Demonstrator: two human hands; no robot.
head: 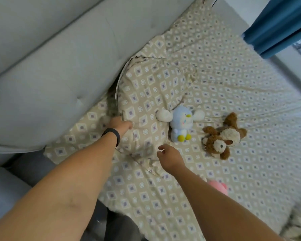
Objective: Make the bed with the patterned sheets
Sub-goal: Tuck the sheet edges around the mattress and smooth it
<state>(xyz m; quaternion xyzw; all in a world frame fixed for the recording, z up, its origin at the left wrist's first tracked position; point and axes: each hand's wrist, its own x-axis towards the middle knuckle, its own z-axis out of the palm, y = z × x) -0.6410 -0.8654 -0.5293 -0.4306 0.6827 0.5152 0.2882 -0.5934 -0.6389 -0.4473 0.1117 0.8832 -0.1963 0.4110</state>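
Observation:
A beige sheet with a diamond pattern covers the mattress. A pillow in the same pattern lies against the grey padded headboard. My left hand, a black band on its wrist, grips the pillow's near left edge by the headboard. My right hand hovers just off the pillow's near corner, fingers loosely curled and holding nothing.
A light blue plush toy sits against the pillow's right side. A brown and cream plush dog lies beside it. Something pink peeks out behind my right forearm. Blue curtains hang at the top right. Grey floor shows at the lower left.

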